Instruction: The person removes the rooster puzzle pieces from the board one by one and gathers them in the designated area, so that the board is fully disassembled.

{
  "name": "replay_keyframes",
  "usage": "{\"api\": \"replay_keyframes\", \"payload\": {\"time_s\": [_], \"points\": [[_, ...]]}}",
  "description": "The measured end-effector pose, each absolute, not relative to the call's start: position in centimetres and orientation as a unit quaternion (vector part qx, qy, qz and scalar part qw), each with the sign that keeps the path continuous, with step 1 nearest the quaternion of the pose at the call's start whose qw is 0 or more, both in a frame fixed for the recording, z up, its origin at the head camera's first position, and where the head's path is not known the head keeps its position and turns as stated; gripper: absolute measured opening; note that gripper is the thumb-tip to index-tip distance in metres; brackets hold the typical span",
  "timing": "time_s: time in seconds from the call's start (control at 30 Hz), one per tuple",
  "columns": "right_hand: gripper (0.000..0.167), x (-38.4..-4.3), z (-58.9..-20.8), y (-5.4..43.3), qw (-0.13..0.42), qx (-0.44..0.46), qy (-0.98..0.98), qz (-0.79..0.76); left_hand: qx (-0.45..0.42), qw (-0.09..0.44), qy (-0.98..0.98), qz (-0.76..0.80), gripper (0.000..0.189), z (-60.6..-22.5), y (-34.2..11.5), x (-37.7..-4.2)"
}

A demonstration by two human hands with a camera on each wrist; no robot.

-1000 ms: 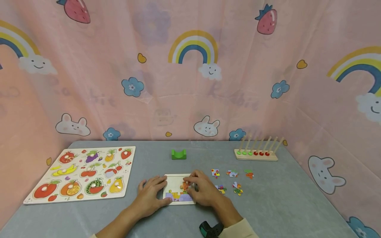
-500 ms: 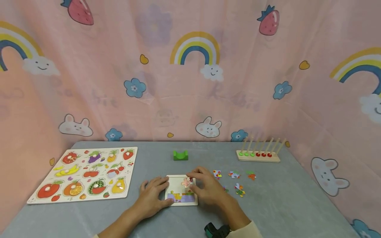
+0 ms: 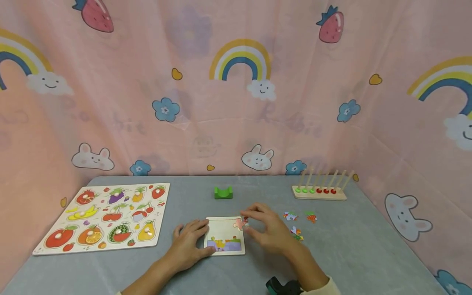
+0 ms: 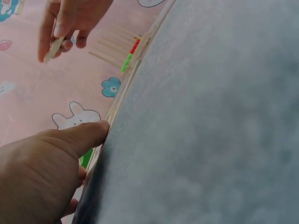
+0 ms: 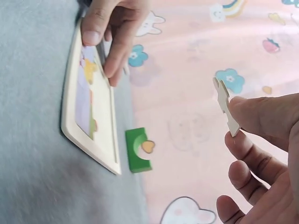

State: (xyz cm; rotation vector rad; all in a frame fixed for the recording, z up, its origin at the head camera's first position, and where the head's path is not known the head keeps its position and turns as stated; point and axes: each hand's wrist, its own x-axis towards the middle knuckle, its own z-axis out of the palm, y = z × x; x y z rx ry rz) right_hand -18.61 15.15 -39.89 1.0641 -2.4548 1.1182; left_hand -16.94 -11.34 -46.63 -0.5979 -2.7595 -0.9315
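Note:
A small wooden jigsaw tray (image 3: 221,230) lies on the table, with purple and yellow pieces (image 3: 231,245) along its near side and bare wood beyond. My left hand (image 3: 188,243) rests at the tray's left side, thumb on the near corner and fingers along the far left. Between thumb and fingers, my right hand (image 3: 271,231) pinches a pinkish jigsaw piece (image 3: 239,223) over the tray's upper right corner. In the right wrist view that piece (image 5: 225,106) stands on edge, raised above the tray.
Loose jigsaw pieces (image 3: 290,216) lie right of the right hand, some hidden by it. A fruit peg puzzle board (image 3: 155,213) is at the left. A green arched block (image 3: 223,193) and a bead counting rack (image 3: 318,196) stand toward the back.
My right hand has lifted the jigsaw piece and shifted it right, from over the tray's middle right to its upper right corner. The piece has been turned. The left hand stays on the tray.

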Motion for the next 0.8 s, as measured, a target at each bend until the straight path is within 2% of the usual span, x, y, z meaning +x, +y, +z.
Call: {"api": "replay_keyframes", "payload": {"time_s": [0.5,0.8], "points": [[0.042,-17.5,-38.9,19.4,0.162,0.363,-0.832,0.388,-0.201,0.079,-0.924,-0.317,0.062,-46.6,-11.5,-17.0],[0.042,-16.8,-38.4,21.4,0.149,0.334,-0.842,0.397,-0.203,0.074,-0.924,-0.315,0.062,-46.5,-11.3,-16.9]]}}
